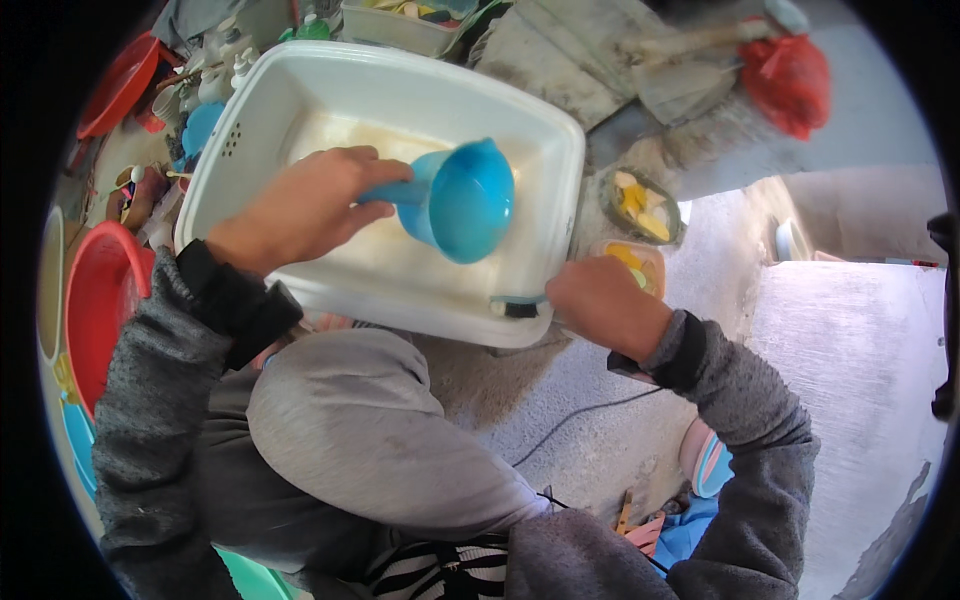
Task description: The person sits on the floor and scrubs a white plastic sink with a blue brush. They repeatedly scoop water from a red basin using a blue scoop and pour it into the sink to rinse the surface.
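My left hand (300, 205) grips the handle of a blue plastic mug (462, 200), tilted on its side over a white plastic basin (560, 150). The basin holds a little pale cloudy water. My right hand (600, 300) holds the basin's near right rim, fingers closed on the edge next to a small brush with a blue handle (517, 304) that rests on the rim. My grey-trousered knee is just below the basin.
A red tub (95, 300) stands at my left. Bottles and a blue lid crowd the far left. Two small dishes with yellow pieces (640, 205) sit right of the basin. A red plastic bag (790, 80) lies at the far right. Concrete floor and a cable lie below.
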The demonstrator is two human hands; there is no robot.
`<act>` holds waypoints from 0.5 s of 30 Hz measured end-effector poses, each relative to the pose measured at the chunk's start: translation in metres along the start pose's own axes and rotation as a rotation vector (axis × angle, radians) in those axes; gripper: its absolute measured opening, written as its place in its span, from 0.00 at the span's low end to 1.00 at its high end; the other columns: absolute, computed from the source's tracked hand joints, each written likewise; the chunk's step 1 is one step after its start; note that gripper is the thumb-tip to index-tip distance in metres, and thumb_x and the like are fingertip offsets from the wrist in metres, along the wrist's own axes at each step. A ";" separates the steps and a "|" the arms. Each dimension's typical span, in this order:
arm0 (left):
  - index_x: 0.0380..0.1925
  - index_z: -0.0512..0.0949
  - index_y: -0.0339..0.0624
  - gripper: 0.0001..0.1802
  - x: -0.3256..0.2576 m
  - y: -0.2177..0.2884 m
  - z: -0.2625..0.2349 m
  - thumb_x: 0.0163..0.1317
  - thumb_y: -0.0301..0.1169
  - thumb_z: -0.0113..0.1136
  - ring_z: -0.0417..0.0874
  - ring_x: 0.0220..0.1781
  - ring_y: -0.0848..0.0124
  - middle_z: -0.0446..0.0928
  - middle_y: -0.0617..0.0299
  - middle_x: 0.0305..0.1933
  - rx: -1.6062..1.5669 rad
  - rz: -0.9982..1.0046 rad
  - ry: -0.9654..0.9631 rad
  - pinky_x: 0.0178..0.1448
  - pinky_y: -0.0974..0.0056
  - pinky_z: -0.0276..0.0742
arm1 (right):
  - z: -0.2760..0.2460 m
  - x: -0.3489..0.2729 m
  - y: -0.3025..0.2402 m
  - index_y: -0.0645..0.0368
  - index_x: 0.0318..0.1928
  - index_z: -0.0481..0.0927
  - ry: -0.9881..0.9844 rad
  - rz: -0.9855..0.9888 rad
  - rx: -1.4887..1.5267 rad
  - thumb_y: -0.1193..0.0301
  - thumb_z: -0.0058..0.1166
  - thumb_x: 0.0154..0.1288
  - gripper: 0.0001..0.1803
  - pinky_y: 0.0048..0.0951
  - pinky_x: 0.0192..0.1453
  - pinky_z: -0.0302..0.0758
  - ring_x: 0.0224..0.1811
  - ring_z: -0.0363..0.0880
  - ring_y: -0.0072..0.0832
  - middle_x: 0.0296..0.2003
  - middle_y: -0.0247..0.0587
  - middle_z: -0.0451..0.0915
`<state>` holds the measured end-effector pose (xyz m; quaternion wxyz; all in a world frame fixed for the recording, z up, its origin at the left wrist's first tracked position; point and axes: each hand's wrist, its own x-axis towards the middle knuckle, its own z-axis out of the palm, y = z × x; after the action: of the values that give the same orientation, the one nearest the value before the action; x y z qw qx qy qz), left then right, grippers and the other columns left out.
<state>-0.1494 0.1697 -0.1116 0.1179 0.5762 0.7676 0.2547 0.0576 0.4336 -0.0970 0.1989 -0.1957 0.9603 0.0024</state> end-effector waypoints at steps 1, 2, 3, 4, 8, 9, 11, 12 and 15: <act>0.50 0.76 0.43 0.19 0.003 0.004 0.000 0.56 0.25 0.62 0.78 0.39 0.51 0.76 0.52 0.38 0.004 0.017 -0.001 0.43 0.53 0.73 | 0.002 -0.004 -0.002 0.56 0.26 0.78 0.089 0.101 -0.083 0.71 0.53 0.52 0.04 0.41 0.29 0.74 0.27 0.80 0.43 0.22 0.44 0.77; 0.50 0.76 0.44 0.19 0.006 0.008 0.000 0.56 0.25 0.62 0.78 0.39 0.51 0.75 0.53 0.38 0.002 0.031 -0.005 0.43 0.53 0.73 | 0.003 -0.008 -0.004 0.57 0.26 0.78 0.130 0.158 -0.125 0.71 0.53 0.52 0.04 0.42 0.29 0.75 0.27 0.80 0.43 0.21 0.44 0.77; 0.50 0.76 0.44 0.20 0.009 0.013 0.002 0.56 0.25 0.62 0.78 0.39 0.52 0.75 0.53 0.38 0.025 0.058 -0.013 0.43 0.53 0.73 | 0.005 -0.011 -0.005 0.57 0.25 0.79 0.230 0.225 -0.199 0.71 0.53 0.52 0.04 0.42 0.29 0.75 0.27 0.81 0.43 0.21 0.44 0.77; 0.50 0.76 0.44 0.20 0.012 0.017 0.004 0.55 0.25 0.62 0.78 0.39 0.52 0.75 0.54 0.37 0.045 0.084 -0.019 0.43 0.53 0.74 | 0.008 -0.013 -0.011 0.56 0.25 0.79 0.134 0.219 -0.120 0.71 0.53 0.53 0.04 0.42 0.29 0.75 0.26 0.81 0.42 0.20 0.44 0.77; 0.50 0.76 0.45 0.21 0.026 0.028 0.009 0.54 0.24 0.63 0.78 0.39 0.53 0.73 0.55 0.36 0.123 0.175 -0.016 0.42 0.53 0.74 | 0.017 -0.016 -0.022 0.56 0.27 0.78 0.079 0.213 -0.015 0.71 0.52 0.57 0.05 0.41 0.26 0.74 0.24 0.80 0.41 0.19 0.43 0.76; 0.50 0.76 0.45 0.21 0.028 0.028 0.008 0.53 0.24 0.63 0.78 0.39 0.53 0.73 0.55 0.36 0.154 0.176 -0.015 0.42 0.53 0.74 | 0.020 -0.017 -0.025 0.56 0.27 0.78 0.017 0.199 0.014 0.70 0.51 0.58 0.06 0.41 0.25 0.74 0.24 0.80 0.41 0.18 0.43 0.76; 0.50 0.76 0.45 0.22 0.030 0.026 0.008 0.53 0.23 0.63 0.78 0.40 0.53 0.73 0.55 0.36 0.202 0.198 -0.004 0.43 0.53 0.74 | 0.025 -0.019 -0.022 0.55 0.27 0.78 0.082 0.288 -0.041 0.72 0.51 0.57 0.04 0.40 0.26 0.74 0.25 0.80 0.41 0.21 0.42 0.77; 0.50 0.76 0.45 0.22 0.029 0.024 0.006 0.53 0.23 0.63 0.77 0.40 0.53 0.73 0.55 0.36 0.191 0.185 -0.010 0.43 0.53 0.74 | 0.027 -0.020 -0.020 0.54 0.27 0.78 0.141 0.322 -0.086 0.73 0.52 0.55 0.03 0.40 0.27 0.74 0.27 0.80 0.40 0.23 0.41 0.78; 0.49 0.77 0.45 0.21 0.018 0.016 0.000 0.53 0.23 0.63 0.78 0.39 0.52 0.73 0.54 0.36 0.158 0.118 -0.027 0.43 0.53 0.73 | 0.035 -0.013 -0.014 0.55 0.25 0.77 0.281 0.227 0.028 0.73 0.51 0.54 0.03 0.44 0.30 0.73 0.29 0.79 0.43 0.24 0.42 0.77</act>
<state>-0.1416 0.1897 -0.1013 0.0673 0.6314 0.7483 0.1921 0.0870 0.4286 -0.1237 0.0640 -0.0816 0.9945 -0.0157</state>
